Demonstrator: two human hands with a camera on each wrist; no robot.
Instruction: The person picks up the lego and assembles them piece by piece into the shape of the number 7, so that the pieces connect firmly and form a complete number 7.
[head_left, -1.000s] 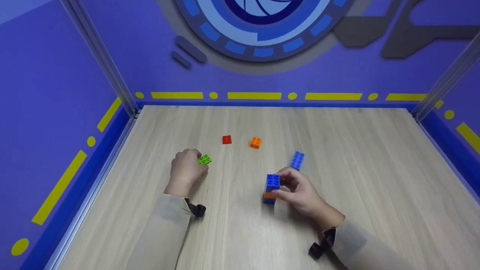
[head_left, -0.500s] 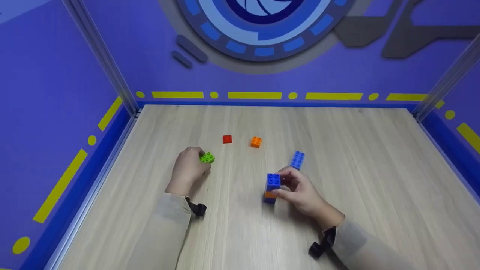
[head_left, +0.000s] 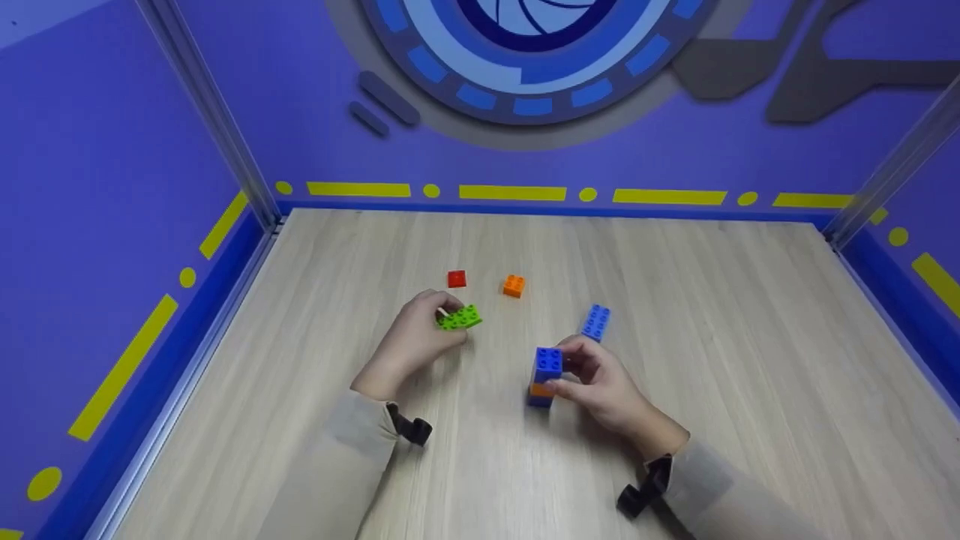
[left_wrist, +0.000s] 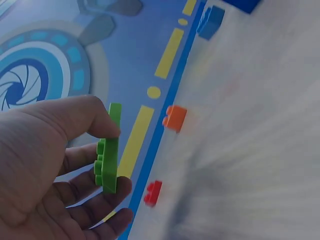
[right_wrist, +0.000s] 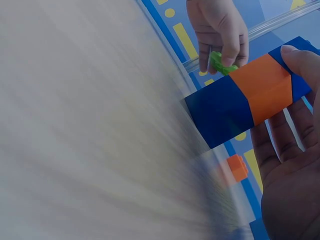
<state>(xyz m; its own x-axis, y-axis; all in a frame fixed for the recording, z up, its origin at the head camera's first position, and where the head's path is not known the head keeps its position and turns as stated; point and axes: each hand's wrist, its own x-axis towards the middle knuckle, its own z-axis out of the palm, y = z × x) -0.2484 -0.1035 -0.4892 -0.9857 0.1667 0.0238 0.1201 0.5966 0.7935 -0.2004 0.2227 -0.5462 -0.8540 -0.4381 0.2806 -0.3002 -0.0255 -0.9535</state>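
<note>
My left hand [head_left: 416, 337] pinches a flat green toy building brick [head_left: 462, 318] between thumb and fingers, studs upward, above the table. In the left wrist view the thumb presses one broad side of this green brick [left_wrist: 111, 165], with fingertips at its lower end. My right hand [head_left: 611, 390] grips an upright stack of toy bricks [head_left: 548, 365], blue at top and bottom with orange between. The right wrist view shows the thumb on the upper blue part and fingers behind the orange brick [right_wrist: 265, 87]. Green brick and stack are apart, the stack to the right.
Farther back on the wooden table [head_left: 375, 247] lie a small red brick [head_left: 457, 279] and an orange brick [head_left: 514, 286]. A long blue brick [head_left: 597, 321] lies just beyond the right hand's fingers. Purple panels [head_left: 300, 135] wall the table at the back and sides.
My left hand has moved right with the green brick, toward the stack, showing more of the brick past the fingers. The right hand and stack have stayed in place.
</note>
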